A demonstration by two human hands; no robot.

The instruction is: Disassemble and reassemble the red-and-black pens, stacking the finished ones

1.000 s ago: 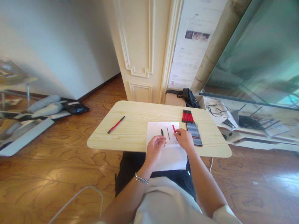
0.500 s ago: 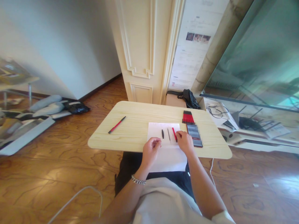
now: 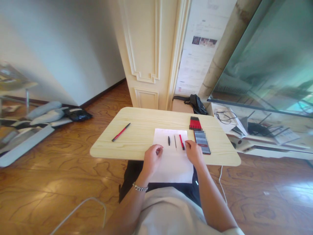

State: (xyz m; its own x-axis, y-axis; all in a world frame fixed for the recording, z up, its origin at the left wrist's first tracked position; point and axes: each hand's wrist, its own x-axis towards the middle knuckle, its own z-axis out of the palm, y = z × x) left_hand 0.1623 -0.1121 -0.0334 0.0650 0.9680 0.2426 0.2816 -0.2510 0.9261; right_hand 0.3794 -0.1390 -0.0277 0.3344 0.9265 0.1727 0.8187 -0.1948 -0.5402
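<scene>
A white sheet of paper (image 3: 171,156) lies on the near edge of a light wooden table (image 3: 144,130) and hangs over it. On the sheet lie three small pen parts: a short black piece (image 3: 169,140), a thin dark refill (image 3: 175,141) and a red barrel (image 3: 181,142). My right hand (image 3: 193,152) rests on the sheet's right side, fingers curled, fingertips just beside the red barrel with nothing in them. My left hand (image 3: 152,157) lies at the sheet's left edge, fingers curled loosely, also holding nothing.
A row of several red-and-black pens (image 3: 195,123) and a dark phone (image 3: 202,142) lie right of the sheet. A single red pen (image 3: 121,132) lies at the table's left. A black bag (image 3: 195,102) sits behind the table, cables and boxes on a low shelf (image 3: 256,137) to the right.
My right hand has let go of the red barrel, which now lies on the sheet. My left hand has drawn back toward the sheet's left edge.
</scene>
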